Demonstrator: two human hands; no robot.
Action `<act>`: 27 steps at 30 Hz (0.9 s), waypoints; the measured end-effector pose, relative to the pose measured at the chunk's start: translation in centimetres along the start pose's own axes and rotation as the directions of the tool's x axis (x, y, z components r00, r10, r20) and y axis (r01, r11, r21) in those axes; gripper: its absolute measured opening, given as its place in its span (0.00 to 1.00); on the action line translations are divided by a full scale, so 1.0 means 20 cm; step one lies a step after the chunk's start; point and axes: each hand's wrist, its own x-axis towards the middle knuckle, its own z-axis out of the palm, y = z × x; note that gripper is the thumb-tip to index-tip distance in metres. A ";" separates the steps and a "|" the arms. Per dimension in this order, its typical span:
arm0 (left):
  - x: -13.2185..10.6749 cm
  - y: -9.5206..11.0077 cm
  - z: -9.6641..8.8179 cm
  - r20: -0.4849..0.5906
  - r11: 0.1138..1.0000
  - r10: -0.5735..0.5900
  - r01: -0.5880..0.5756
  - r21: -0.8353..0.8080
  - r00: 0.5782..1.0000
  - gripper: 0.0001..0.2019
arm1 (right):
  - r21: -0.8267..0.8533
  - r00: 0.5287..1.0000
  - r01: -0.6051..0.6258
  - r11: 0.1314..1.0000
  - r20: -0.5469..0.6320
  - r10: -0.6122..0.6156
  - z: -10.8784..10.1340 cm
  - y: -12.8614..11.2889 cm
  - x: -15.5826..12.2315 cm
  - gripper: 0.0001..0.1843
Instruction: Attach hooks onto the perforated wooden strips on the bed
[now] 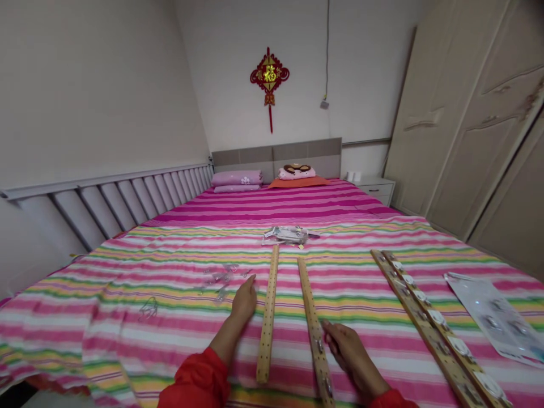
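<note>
My left hand (245, 300) reaches over the striped cover with its index finger stretched out. Just beyond its fingertip lies a small clear piece (246, 273), apart from a loose group of small clear plastic and metal pieces (221, 277). A wooden strip with rows of holes (268, 311) runs lengthwise between my hands. Beside a second holed wooden strip (311, 309), my right hand (346, 347) has its fingers curled together near the strip's edge; what they hold, if anything, is hidden. Shiny metal pieces (319, 344) sit on the near part of this second strip.
At right lie two more wooden strips (419, 317) bearing round white and metal pieces. Next to them is a clear plastic pack (495, 317). Plastic packaging (289, 233) lies beyond the middle strips, and thin wire-like pieces (148, 307) at left. Folded bedding (237, 179) rests by the headboard.
</note>
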 end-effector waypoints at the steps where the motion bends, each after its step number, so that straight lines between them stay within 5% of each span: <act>1: 0.01 0.00 0.01 0.007 0.999 0.006 -0.006 0.035 1.000 0.13 | 0.002 1.000 0.001 1.000 0.004 -0.001 0.00 -0.01 -0.01 0.26; 7: -0.05 -0.02 -0.01 -0.046 0.999 -0.023 0.025 0.048 0.999 0.15 | -0.003 1.000 0.005 1.000 0.012 -0.005 0.00 -0.02 -0.02 0.25; 12: -0.20 0.01 -0.05 -0.095 0.943 0.002 -0.033 -0.330 0.996 0.12 | 0.016 1.000 0.007 1.000 0.018 -0.008 -0.01 0.00 0.00 0.24; 19: -0.49 0.19 -0.07 0.102 0.794 -0.040 0.093 -0.601 0.994 0.27 | 0.063 0.998 0.017 0.998 0.061 -0.021 -0.03 -0.02 -0.04 0.24; 27: -0.65 0.33 0.08 0.113 0.702 -0.007 0.085 -0.707 0.994 0.33 | 0.102 0.954 0.274 0.956 0.099 -0.284 0.06 -0.18 -0.25 0.20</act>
